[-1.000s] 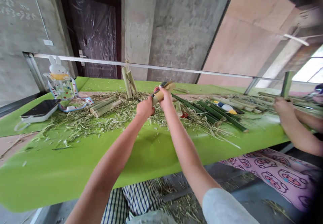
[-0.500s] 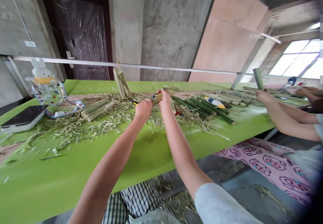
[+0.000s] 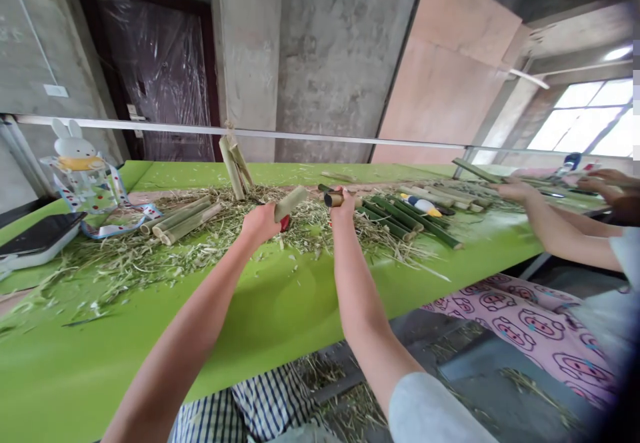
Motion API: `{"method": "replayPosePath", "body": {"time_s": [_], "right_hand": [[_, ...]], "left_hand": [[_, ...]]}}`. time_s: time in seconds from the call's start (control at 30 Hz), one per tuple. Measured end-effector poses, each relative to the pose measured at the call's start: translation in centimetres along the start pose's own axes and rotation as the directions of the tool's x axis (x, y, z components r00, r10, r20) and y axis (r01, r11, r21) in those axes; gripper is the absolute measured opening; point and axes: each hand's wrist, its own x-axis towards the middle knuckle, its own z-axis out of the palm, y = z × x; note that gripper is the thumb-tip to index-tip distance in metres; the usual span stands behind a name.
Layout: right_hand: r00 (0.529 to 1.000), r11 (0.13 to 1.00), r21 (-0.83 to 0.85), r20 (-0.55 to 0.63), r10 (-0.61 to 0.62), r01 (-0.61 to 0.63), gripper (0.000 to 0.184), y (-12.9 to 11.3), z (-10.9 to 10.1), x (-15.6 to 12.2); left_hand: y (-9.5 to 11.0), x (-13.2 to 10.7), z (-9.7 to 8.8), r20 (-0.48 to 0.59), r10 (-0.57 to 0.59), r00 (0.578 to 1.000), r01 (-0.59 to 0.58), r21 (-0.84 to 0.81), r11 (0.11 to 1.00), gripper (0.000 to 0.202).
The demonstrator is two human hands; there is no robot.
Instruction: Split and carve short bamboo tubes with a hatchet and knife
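Lime-green covered table across mid-frame. Near frame centre: pale-green bamboo stick, L hand curled round its lower end; to its right, short tan-brown bamboo tube, dark-ended, R hand fingers wrapped round. Both prob. light, stiff, a bit slick; best held mid-length. Arms stretched fwd, hands apart. Small red item at L hand, ID unclear.
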Motion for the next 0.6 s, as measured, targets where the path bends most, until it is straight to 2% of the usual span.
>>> {"method": "replayPosePath", "body": {"time_s": [0.07,0.1,0.17,0.2,0.27,0.33,0.4,0.47,0.53,0.6], "right_hand": [[0.995,0.997,0.030,0.077,0.066,-0.068,0.008,0.5,1.1,-1.5],[0.973,0.986,0.051,0.178,0.149,-0.160,0.005,1.0,2.0,-2.5],[0.891,0.952,0.032,0.362,0.273,-0.305,0.006,2.1,4.1,-5.0],[0.854,0.935,0.019,0.413,0.316,-0.355,0.010,2.7,5.1,-6.2],[0.770,0.900,-0.001,0.517,0.374,-0.437,0.018,3.6,6.6,-8.4],[0.728,0.885,-0.036,0.553,0.405,-0.465,0.022,4.1,7.3,-9.9],[0.762,0.904,-0.059,0.517,0.391,-0.424,0.021,4.4,7.3,-10.5],[0.827,0.930,-0.082,0.434,0.357,-0.358,0.019,4.5,7.0,-10.4],[0.866,0.937,-0.114,0.359,0.349,-0.330,0.018,4.3,6.7,-10.0],[0.860,0.927,-0.139,0.347,0.375,-0.348,0.015,3.9,6.5,-9.6]], "left_hand": [[-0.9,0.4,-0.4,-0.044,-0.065,0.997,0.058,-0.155,0.986,0.036],[-1.2,0.7,-0.5,-0.046,-0.091,0.995,0.078,-0.229,0.970,0.037],[-1.5,1.0,-0.4,-0.013,-0.109,0.994,0.098,-0.325,0.941,0.034],[-1.5,0.9,-0.2,0.001,-0.105,0.994,0.100,-0.325,0.940,0.032],[-1.4,0.6,0.3,-0.021,-0.109,0.994,0.102,-0.225,0.969,0.030],[-1.1,0.1,0.8,-0.094,-0.135,0.986,0.130,-0.055,0.990,0.034],[-0.5,-0.4,1.4,-0.145,-0.163,0.976,0.174,0.068,0.982,0.038],[0.0,-0.4,1.9,-0.139,-0.160,0.977,0.171,0.064,0.983,0.040],[0.2,-0.1,2.1,-0.078,-0.112,0.991,0.107,-0.075,0.991,0.037],[-0.1,0.5,2.1,0.052,-0.044,0.998,0.058,-0.301,0.952,0.028]]}}
